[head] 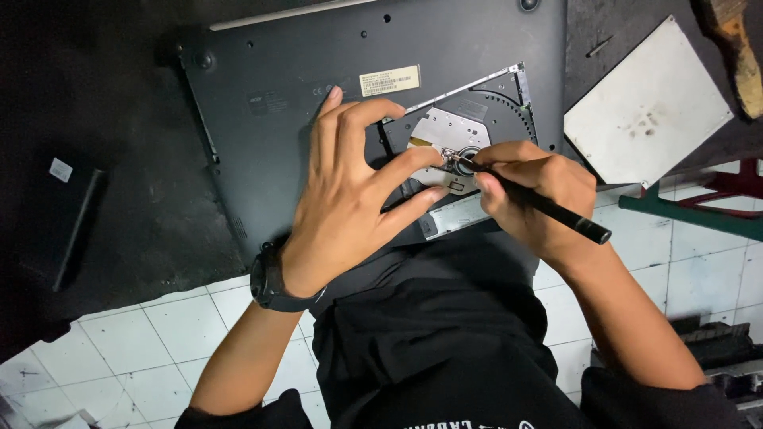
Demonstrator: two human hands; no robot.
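Dark counter (143, 214): an upturned grey plastic laptop (278, 87) is steadied by the left hand (350, 191), fingers released and spread. Beyond the right hand (528, 191) fingers, clenched on a slim black screwdriver (556, 213), its tip should be kept square in the exposed silver drive bay (445, 131).

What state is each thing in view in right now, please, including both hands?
Laptop: upside down, optical drive bay exposed.
Optical drive: uncovered, inner metal showing.
Metal cover plate: off, lying flat beside the laptop.
Black tool: gripped, tip on the drive's middle.
Left hand: fingers spread, bracing on laptop and drive.
Right hand: closed around the tool.
Wristwatch: worn on the left wrist.
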